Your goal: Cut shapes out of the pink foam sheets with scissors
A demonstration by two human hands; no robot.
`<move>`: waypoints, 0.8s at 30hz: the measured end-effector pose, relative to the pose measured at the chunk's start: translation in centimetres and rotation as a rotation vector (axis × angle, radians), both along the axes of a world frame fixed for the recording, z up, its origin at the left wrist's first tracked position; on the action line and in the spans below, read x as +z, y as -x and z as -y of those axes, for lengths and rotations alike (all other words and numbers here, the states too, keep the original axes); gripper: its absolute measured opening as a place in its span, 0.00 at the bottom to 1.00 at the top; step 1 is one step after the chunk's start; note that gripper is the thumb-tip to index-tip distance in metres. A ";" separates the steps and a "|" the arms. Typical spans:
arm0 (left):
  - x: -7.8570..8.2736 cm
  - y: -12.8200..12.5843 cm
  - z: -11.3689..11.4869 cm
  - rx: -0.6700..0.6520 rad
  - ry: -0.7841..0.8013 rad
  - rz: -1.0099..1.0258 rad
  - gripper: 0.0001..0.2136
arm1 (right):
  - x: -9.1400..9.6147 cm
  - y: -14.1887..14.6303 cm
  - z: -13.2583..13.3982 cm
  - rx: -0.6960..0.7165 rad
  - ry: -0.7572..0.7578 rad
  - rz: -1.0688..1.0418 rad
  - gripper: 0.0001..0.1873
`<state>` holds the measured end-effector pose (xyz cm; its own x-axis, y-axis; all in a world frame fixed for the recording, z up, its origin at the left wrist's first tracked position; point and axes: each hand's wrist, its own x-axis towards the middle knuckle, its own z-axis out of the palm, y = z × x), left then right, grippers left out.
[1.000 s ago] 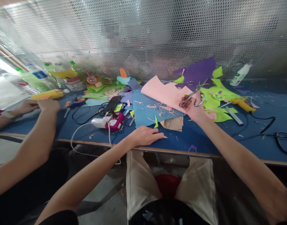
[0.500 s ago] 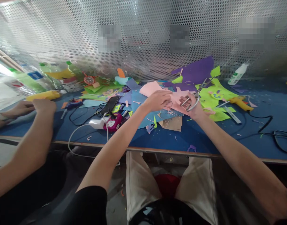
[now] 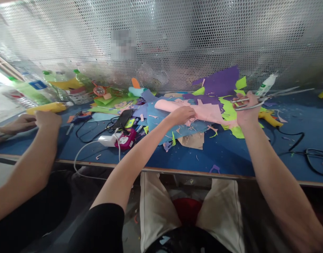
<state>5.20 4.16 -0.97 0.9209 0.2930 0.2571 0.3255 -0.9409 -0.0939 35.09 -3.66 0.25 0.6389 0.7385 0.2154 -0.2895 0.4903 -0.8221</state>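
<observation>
Inventory:
- One pair of scissors [image 3: 279, 93], far right.
- One pink paper sheet [image 3: 206, 112], centre.
- One purple paper sheet [image 3: 221, 82], far.
- One yellow glue gun [image 3: 269, 118], right.
- One white squeeze bottle [image 3: 266, 84], far right.
- One black phone [image 3: 123, 118], left of centre.
- Three green-capped bottles [image 3: 83, 80], far left.
- Two co-worker's hands [image 3: 47, 118], left.

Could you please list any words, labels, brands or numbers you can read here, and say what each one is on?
No text is legible.
Blue label on the clear bottle: too blurred.
Green-printed label on the white bottle: too small.
Face of the pink device: marks unreadable.
The scissors in the right hand: no legible marking.
</observation>
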 end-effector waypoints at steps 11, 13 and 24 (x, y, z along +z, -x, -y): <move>5.6 4.9 -2.3 0.235 -0.152 0.359 0.15 | 0.0 -3.3 1.0 0.161 0.104 -0.214 0.17; 5.1 4.8 -1.6 0.312 -0.147 0.389 0.15 | 0.1 -2.9 1.2 0.195 0.108 -0.211 0.18; 3.4 1.9 1.1 0.192 0.554 0.410 0.12 | 0.4 1.5 0.7 0.176 0.081 -0.130 0.16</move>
